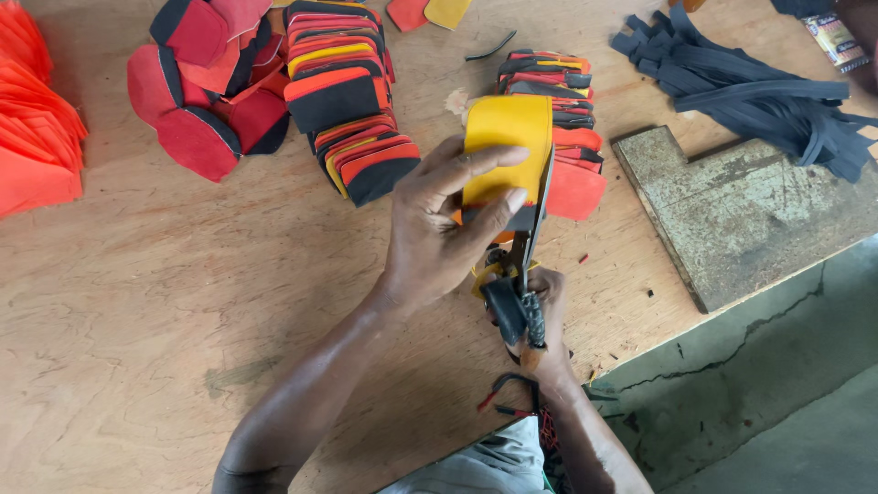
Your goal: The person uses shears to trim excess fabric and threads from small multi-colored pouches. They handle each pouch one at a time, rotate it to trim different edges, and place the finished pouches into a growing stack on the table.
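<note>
Pinched between thumb and fingers of the left hand (pixel 439 233): a yellow leather piece (pixel 508 151) backed with dark material, held upright above the plywood workbench (pixel 183 302). Closed around the wrapped handles of a pair of shears (pixel 523 274): the right hand (pixel 540 316), directly below and nearer the body. Blades pointing up and away along the right edge of the yellow leather piece, whose long axis runs the same way, away from the body; left hand nearer its middle, right hand nearer its lower end. Spread across the workbench, from largest down: a slab of worn grey board (pixel 745 215) at the right edge; a heap of black straps (pixel 759 91) at upper right; a fan of orange sheets (pixel 37 110) cut off at the left; round red pieces with black backing (pixel 206 91); a long overlapped row of red, yellow and black cut pieces (pixel 343 101); a shorter stack of the same (pixel 558 91) behind the yellow piece; a small looped black and red cord (pixel 512 393) near the bench edge. Hidden by the left hand: the lower end of the yellow piece and the point where blade meets leather. Hard to make out: how far apart the blades stand.
</note>
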A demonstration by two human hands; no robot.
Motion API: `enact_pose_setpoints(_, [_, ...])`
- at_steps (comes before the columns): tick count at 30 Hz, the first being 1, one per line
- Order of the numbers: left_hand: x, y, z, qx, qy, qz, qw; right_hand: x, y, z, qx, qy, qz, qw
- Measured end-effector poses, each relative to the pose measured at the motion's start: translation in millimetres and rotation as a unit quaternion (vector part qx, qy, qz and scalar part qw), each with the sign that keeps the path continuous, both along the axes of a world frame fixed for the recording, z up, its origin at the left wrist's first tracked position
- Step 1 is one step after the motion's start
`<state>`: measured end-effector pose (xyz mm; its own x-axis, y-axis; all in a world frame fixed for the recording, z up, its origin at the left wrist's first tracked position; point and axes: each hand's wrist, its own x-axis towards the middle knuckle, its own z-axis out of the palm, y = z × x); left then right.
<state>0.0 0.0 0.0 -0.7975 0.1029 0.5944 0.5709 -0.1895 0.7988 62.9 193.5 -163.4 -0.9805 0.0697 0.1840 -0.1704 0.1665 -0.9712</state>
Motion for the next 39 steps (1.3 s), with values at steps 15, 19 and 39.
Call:
enact_pose_setpoints(15, [-19.4, 23.2, -17.1, -0.052, 0.042, 0.049, 0.997, -21.0, -0.5, 60.3, 0.095, -0.023, 0.036, 0.995])
enact_pose_setpoints(19, [-30.5, 15.1, -25.8, -0.033, 0.018, 0.034, 0.999, -36.6, -9.4, 46.2, 0.088, -0.033, 0.038, 0.995])
enact_pose_setpoints(39, [-9.8, -55.9, 62.8, -0.088, 0.070, 0.072, 0.991, -13.2, -73.4, 81.4, -0.001, -0.023, -0.060, 0.998])
